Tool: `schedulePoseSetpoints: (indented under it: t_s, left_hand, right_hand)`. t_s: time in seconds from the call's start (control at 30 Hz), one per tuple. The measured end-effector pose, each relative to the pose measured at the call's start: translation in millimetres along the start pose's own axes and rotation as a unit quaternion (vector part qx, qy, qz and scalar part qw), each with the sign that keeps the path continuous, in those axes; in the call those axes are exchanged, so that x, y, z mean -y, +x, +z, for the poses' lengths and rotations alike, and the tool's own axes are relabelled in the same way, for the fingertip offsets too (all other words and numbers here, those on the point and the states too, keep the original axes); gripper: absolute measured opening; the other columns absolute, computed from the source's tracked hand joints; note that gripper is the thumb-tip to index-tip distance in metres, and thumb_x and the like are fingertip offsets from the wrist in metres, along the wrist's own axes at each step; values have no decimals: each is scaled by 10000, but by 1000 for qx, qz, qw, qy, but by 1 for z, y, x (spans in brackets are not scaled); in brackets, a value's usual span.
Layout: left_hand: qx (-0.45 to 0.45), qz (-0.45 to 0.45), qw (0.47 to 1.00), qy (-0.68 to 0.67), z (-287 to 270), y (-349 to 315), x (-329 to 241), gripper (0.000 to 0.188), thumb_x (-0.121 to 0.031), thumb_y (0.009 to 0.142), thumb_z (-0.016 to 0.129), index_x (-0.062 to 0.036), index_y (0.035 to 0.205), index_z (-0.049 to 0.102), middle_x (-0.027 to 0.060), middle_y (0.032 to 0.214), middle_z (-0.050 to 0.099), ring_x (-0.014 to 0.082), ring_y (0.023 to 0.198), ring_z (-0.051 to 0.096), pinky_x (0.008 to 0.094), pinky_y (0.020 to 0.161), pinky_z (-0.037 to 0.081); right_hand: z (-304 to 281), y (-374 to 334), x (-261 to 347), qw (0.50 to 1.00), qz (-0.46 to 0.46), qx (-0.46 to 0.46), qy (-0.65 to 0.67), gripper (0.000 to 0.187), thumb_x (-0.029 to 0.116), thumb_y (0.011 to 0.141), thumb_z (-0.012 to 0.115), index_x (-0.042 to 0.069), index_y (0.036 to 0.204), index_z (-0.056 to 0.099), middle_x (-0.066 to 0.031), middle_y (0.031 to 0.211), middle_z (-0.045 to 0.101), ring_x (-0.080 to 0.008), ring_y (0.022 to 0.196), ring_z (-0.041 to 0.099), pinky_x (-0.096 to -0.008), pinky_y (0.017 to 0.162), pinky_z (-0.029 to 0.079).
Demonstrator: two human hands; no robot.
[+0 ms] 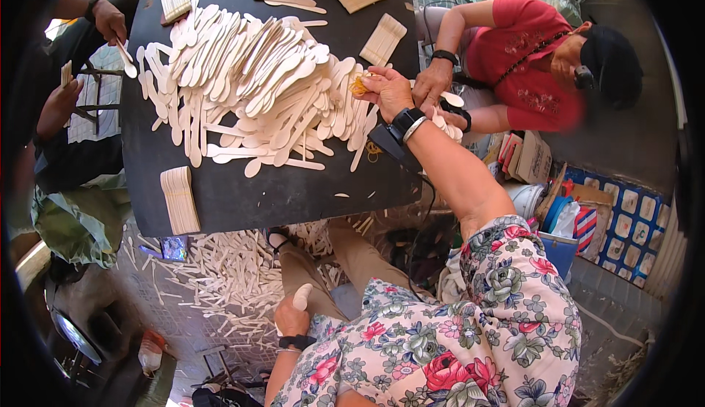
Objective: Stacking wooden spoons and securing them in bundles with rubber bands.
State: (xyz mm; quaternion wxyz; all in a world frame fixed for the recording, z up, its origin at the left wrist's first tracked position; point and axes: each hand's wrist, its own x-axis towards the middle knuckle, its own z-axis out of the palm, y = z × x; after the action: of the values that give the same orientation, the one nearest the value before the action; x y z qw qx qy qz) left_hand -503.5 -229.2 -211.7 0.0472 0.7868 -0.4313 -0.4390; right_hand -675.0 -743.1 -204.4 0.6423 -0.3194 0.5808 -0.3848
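My right hand (391, 91) reaches out over the far right side of the dark table, its fingers closed on a small clump of yellow rubber bands (359, 84). Just beneath it spreads the edge of a large heap of pale wooden spoons (257, 76). My left hand (292, 317) is low by my lap, wrapped round what looks like a small bundle of wooden spoons (302, 297); only the rounded ends show above the fingers. A few more rubber bands (374, 150) lie on the table near my right wrist.
Banded spoon bundles lie on the dark table (294, 205), including one at near left (180, 200). A person in red (514, 76) handles spoons at right; another person's hands (110, 21) hold spoons at left. Loose wooden pieces (228, 282) cover the floor.
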Motion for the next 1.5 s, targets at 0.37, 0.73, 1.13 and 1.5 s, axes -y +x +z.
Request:
schedulePoseSetpoints:
  t_s: [0.37,0.73,1.13,1.5]
  left_hand:
    - [-31,-64,993,-93,4,1,-28,284,-52,809,530,-188,942,741,173,793,656,399,747,614,481,675,469]
    - [-25,-118,983,-140,15,-5,-15,257,-85,825,532,-149,961,740,175,859,681,390,809,641,453,714,489]
    - [-88,-121,967,-207,-13,2,-13,176,-104,791,645,-69,939,735,203,840,690,362,795,672,426,736,512]
    - [-174,-240,603,-740,25,25,-9,259,44,806,641,85,1053,578,132,871,644,237,767,653,356,734,568]
  right_hand:
    - [59,176,42,929,-99,-120,-336,332,-104,792,632,-67,1120,592,-206,1003,642,-304,811,692,-407,593,630]
    - [41,219,12,811,-160,-43,-562,227,12,880,575,19,1096,645,-117,1038,648,-264,848,685,-364,599,627]
    - [49,108,36,962,-55,-43,-265,173,111,919,582,-1,1048,609,-121,863,651,-206,637,671,-322,535,575]
    - [16,-170,-67,868,70,319,-375,81,41,881,611,8,949,639,-57,815,651,-147,650,645,-269,594,522]
